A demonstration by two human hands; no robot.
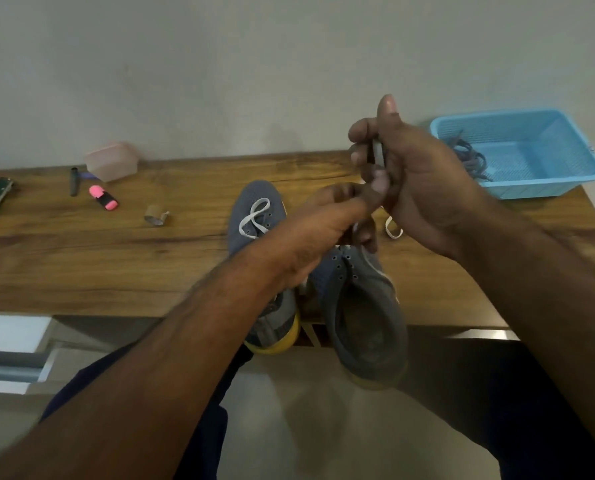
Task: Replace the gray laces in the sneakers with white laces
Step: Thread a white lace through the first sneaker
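Both forearms reached over the grey mesh sneaker [365,306] at the wooden table's [116,265] near edge, left hand [327,230] and right hand [413,174] pinching its flat white lace [378,152] taut, presumably for threading.

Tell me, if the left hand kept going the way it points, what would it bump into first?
The left hand points up and to the right, at the right hand, and their fingers already look close together around the white lace. It would probably meet the right hand first, though depth is hard to judge.
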